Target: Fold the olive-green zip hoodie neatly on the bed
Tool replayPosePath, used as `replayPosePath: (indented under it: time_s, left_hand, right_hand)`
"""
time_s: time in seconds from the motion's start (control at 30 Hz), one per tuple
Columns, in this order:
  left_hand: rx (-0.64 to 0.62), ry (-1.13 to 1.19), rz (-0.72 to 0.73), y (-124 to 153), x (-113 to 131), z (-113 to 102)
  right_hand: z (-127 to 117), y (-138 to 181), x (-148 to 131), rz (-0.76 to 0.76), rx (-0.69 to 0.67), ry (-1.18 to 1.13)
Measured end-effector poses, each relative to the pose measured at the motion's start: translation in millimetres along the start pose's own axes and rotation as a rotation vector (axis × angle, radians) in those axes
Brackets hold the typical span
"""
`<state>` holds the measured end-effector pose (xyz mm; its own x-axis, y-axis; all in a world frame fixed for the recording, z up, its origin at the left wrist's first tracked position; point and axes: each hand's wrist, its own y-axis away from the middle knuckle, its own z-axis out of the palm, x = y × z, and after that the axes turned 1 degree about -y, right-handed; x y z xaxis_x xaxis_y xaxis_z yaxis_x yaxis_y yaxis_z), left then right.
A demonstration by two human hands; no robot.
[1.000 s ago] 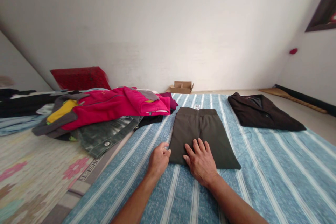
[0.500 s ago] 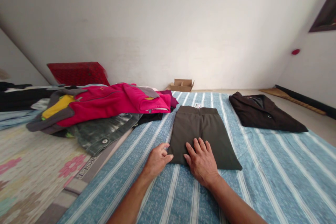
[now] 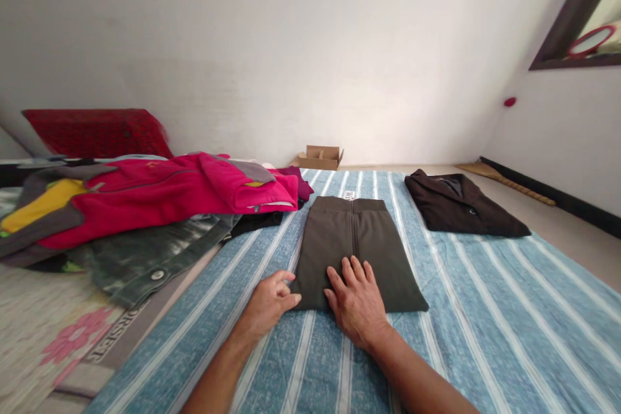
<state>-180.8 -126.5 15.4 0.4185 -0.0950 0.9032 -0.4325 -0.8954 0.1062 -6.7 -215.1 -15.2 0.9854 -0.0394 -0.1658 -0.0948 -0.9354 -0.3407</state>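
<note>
one garment, dark olive, folded into a flat panel, lying on a blue-and-white striped sheet directly before the person; a zip runs down its upper middle, a band crosses its far end, and a small white label with lettering shows just beyond that band. one right hand, laid palm down on the garment's near part, fingers extended and slightly spread, pressing or resting, gripping nothing. one left hand, at the garment's near left corner, fingers loosely bent, thumb and forefinger parted, grasp released; whether the tips touch the fabric edge cannot be told. one dark brown jacket, folded, with a button visible, on the sheet to the right, apart from the olive piece. one pink fleece with grey and yellow panels, to the left, heaped over a dark green faded denim piece with a metal button; a purple garment and a black one show at its right end. one floral mat, beneath the pile. one red box-like item, behind the pile. one small cardboard box, unlidded, near the wall.
</note>
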Motion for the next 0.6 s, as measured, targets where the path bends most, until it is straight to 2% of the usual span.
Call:
replayPosePath:
  time_s: [0.1,0.27,0.43,0.6]
  left_hand:
    - [-0.006,0.099,-0.021,1.5,1.0,-3.7]
    - [-0.094,0.227,-0.098,3.1,-1.9,-6.5]
    - [-0.119,0.122,-0.071,3.7,0.1,-3.8]
    - [-0.065,0.033,-0.066,2.7,2.4,1.4]
  right_hand:
    - [-1.8,-0.9,-0.1,0.001,-0.005,0.001]
    - [-1.6,-1.3,-0.1,0.0,0.002,-0.004]
    - [-0.9,-1.5,-0.3,-0.003,0.007,0.0]
    - [-1.6,-1.5,-0.1,-0.004,0.013,-0.011]
